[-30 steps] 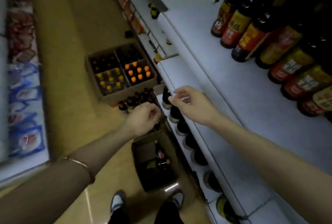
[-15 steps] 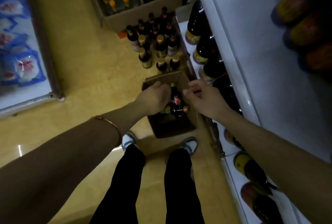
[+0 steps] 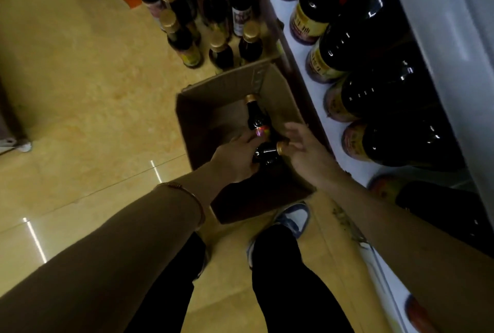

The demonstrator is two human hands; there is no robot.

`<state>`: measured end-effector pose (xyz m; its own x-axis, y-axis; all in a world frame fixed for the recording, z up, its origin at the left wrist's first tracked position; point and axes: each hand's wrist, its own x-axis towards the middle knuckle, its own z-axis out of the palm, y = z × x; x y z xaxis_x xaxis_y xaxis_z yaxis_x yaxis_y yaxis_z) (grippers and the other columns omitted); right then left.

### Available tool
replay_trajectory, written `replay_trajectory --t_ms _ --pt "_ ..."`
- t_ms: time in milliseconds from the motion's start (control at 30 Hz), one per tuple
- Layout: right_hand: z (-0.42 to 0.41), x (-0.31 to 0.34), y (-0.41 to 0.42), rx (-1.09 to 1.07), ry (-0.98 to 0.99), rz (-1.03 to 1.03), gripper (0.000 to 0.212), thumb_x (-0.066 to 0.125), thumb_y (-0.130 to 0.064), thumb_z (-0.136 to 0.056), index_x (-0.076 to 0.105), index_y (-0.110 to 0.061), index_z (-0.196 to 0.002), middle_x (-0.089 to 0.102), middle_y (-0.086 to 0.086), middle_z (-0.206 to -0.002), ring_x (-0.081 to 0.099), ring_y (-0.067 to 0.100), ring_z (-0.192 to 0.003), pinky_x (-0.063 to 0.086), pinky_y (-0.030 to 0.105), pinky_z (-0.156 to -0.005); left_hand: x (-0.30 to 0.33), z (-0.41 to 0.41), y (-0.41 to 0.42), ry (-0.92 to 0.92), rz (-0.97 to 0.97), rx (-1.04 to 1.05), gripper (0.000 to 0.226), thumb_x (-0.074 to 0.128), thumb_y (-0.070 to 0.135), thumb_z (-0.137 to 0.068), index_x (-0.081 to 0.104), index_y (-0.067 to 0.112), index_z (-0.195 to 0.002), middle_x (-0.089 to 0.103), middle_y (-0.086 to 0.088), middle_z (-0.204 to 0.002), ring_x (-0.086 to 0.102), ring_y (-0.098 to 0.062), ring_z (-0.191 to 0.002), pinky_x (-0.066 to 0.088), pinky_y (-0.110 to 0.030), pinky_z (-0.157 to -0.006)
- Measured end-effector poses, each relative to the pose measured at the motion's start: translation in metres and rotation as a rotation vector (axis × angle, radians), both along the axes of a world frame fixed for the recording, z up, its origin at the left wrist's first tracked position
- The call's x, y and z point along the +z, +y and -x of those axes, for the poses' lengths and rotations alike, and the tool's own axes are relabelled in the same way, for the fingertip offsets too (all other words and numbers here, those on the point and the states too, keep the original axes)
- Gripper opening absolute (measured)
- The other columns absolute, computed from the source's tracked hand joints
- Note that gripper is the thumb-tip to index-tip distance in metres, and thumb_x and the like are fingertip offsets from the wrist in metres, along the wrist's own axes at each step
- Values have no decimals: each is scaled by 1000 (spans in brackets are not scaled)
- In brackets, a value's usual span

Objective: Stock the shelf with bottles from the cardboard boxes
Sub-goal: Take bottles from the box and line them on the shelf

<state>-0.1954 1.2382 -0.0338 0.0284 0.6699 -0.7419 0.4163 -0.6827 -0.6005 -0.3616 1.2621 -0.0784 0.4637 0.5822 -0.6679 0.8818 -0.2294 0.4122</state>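
An open cardboard box (image 3: 230, 84) stands on the floor beside the white shelf (image 3: 318, 86). Two dark bottles with gold caps are inside it. One bottle (image 3: 255, 114) stands upright near the far wall. The other bottle (image 3: 267, 152) lies on its side with its cap pointing right. My left hand (image 3: 235, 161) grips the body of the lying bottle. My right hand (image 3: 307, 148) hovers just right of its cap, fingers spread and relaxed, holding nothing.
Several gold-capped bottles (image 3: 213, 25) stand on the tan floor beyond the box. Large dark bottles (image 3: 374, 70) with yellow labels fill the bottom shelf on the right. My legs and a shoe (image 3: 292, 219) are just in front of the box.
The view has swung down from the upper shelf to the box. Both hands dropped into the box, and my left hand has taken hold of the lying bottle.
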Motion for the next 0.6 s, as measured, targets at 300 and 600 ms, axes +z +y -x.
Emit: replay_trajectory --t_ms 300,600 --pt "4 -90 3 -101 80 -13 36 45 -13 -100 48 -28 -133 45 5 -143 43 19 -132 34 40 -114 -102 -51 -5 41 -19 0 69 53 33 -93 18 23 -152 19 -1 -158 19 -24 -144 15 -37 -116" --pt "13 -106 29 -198 35 4 37 44 -26 -103 49 -22 -139 50 -1 -141 45 16 -130 34 27 -107 -138 -47 -6 14 -85 41 75 62 40 -87 25 14 -146 39 -6 -147 36 -26 -136 28 -39 -110"
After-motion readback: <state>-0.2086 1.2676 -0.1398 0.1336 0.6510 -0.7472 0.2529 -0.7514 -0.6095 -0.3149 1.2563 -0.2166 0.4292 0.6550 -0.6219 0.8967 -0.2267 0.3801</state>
